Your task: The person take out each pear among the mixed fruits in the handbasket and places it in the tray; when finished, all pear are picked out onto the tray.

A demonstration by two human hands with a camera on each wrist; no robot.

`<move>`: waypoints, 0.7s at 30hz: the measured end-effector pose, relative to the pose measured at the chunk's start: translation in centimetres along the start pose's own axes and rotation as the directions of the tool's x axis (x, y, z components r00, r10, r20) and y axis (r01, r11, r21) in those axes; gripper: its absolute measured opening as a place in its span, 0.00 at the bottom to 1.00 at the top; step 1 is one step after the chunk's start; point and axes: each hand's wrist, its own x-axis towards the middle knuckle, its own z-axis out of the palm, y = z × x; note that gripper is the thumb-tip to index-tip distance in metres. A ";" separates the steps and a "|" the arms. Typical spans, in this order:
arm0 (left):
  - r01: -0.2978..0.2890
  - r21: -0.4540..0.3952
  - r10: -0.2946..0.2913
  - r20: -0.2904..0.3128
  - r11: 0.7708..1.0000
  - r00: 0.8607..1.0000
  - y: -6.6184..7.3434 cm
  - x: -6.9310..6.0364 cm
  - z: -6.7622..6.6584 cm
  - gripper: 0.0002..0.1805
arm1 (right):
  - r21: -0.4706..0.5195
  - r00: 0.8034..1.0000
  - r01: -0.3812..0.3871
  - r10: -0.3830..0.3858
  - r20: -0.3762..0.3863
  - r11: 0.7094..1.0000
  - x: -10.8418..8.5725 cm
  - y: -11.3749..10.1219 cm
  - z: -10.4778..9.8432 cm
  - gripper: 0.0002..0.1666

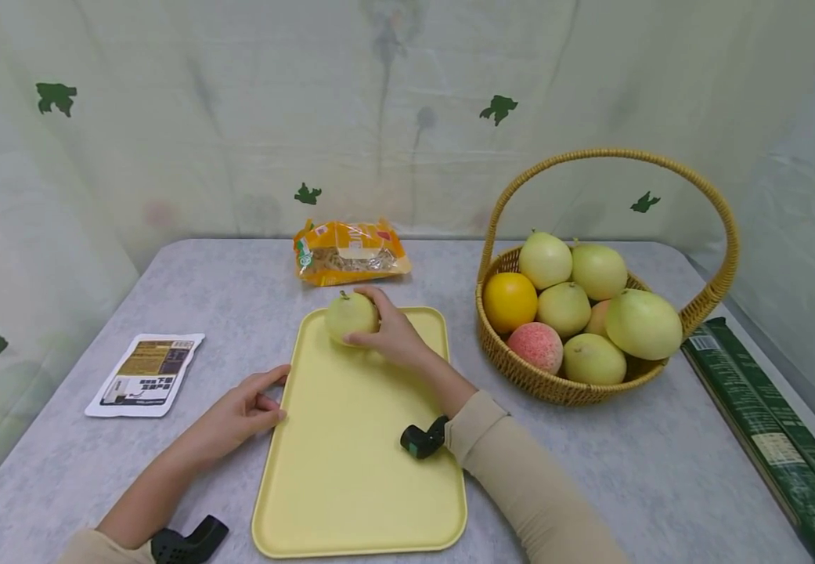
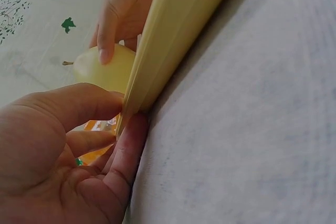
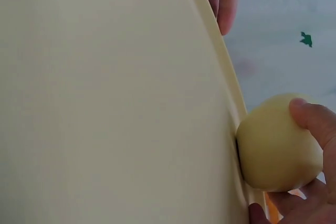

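Far left, white packet [image 1: 145, 376] flat on counter [image 1: 224, 286], untouched. Then left hand [image 1: 238, 415] at left rim of yellow tray [image 1: 358, 454], thumb and fingers clamped on the lip, one finger tucked below it per left wrist view. Tray's long axis runs near to far. Pale green pear [image 1: 347, 319] at tray's far left corner, inside the rim; whether it bears fully on the tray or sits just over it, can't tell. Pear is nearly round, stem up, so its axis is about upright. Key relation: pear lies left of right palm, between thumb on the near side and fingers on the far side. Right hand [image 1: 393, 335] is the near one, clamped on the pear; left hand is apart, toward the person. Orange bag [image 1: 351, 254] just beyond that corner. Wicker basket [image 1: 495, 360] of fruit right of tray, well apart from both hands; long green package [image 1: 759, 431] far right
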 end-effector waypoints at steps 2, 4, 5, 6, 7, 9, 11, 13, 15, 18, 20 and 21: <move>0.000 0.002 0.000 0.000 1.000 1.000 0.0 0.0 0.0 0.35 | -0.001 1.000 -0.009 0.009 -0.003 1.000 0.2 0.0 0.2 0.45; 0.000 0.003 0.000 -0.001 1.000 1.000 0.0 0.0 0.0 0.35 | -0.013 1.000 -0.012 0.012 -0.009 1.000 0.4 -0.1 0.4 0.46; 0.000 0.003 0.000 -0.002 1.000 1.000 -0.1 0.0 0.0 0.35 | -0.023 1.000 -0.012 0.011 -0.013 1.000 0.5 -0.1 0.5 0.46; 0.001 0.002 -0.001 -0.002 1.000 1.000 -0.1 0.0 0.0 0.35 | -0.033 1.000 -0.010 0.010 -0.017 0.999 0.6 -0.1 0.6 0.46; 0.000 0.001 0.000 -0.002 1.000 1.000 -0.1 -0.1 0.0 0.35 | -0.041 1.000 -0.009 0.008 -0.019 0.999 0.7 -0.1 0.6 0.46; -0.001 0.000 0.001 -0.005 1.000 1.000 -0.1 -0.1 0.0 0.35 | -0.056 1.000 -0.008 0.007 -0.023 0.998 0.8 -0.2 0.8 0.46; -0.003 -0.003 0.003 -0.005 1.000 1.000 -0.2 -0.1 0.0 0.35 | -0.069 1.000 -0.003 0.001 -0.024 0.998 0.8 -0.3 0.9 0.46; -0.009 -0.002 0.009 -0.006 1.000 1.000 -0.2 -0.1 0.0 0.35 | -0.087 1.000 -0.002 0.000 -0.029 0.996 0.7 -0.5 0.9 0.46; -0.012 0.002 0.012 -0.006 1.000 1.000 -0.3 -0.1 0.0 0.35 | -0.118 0.999 -0.002 -0.003 -0.036 0.993 0.5 -0.9 0.8 0.46; -0.008 0.013 0.008 -0.007 1.000 1.000 -0.3 0.0 0.0 0.35 | -0.168 0.998 0.024 -0.032 -0.047 0.986 -0.3 -1.7 0.3 0.45; -0.006 0.021 0.007 -0.006 1.000 1.000 -0.3 0.0 -0.1 0.35 | -0.198 0.996 0.062 -0.072 -0.048 0.978 -1.0 -2.3 -0.1 0.43; -0.007 0.024 0.008 -0.005 1.000 1.000 -0.3 0.0 -0.1 0.35 | -0.208 0.994 0.086 -0.097 -0.045 0.974 -1.5 -2.6 -0.4 0.41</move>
